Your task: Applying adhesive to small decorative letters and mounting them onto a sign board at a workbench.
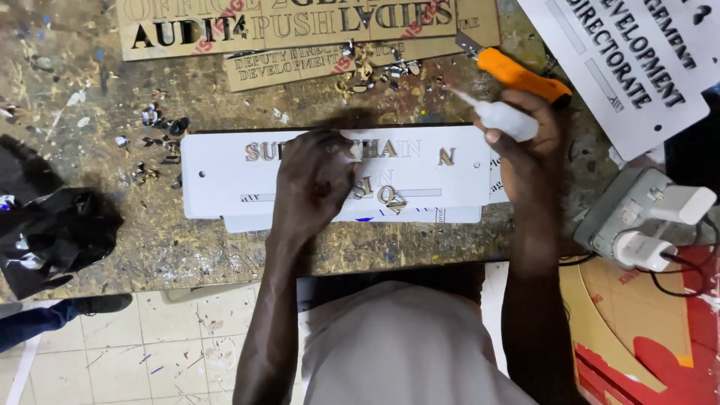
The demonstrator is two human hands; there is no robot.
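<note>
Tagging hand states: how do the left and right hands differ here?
The left hand lies palm down on the white sign, pressing over its letters; the right hand is at the sign's right end, fingers closed around a small white bottle. The left holds nothing. Both are bare.

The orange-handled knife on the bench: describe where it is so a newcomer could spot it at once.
Start at the long white sign plate in the middle of the worn wooden bench. Go to its far right corner, above the right hand that grips a small white bottle. The utility knife lies slanted there, the only bright orange thing on the bench.
</note>
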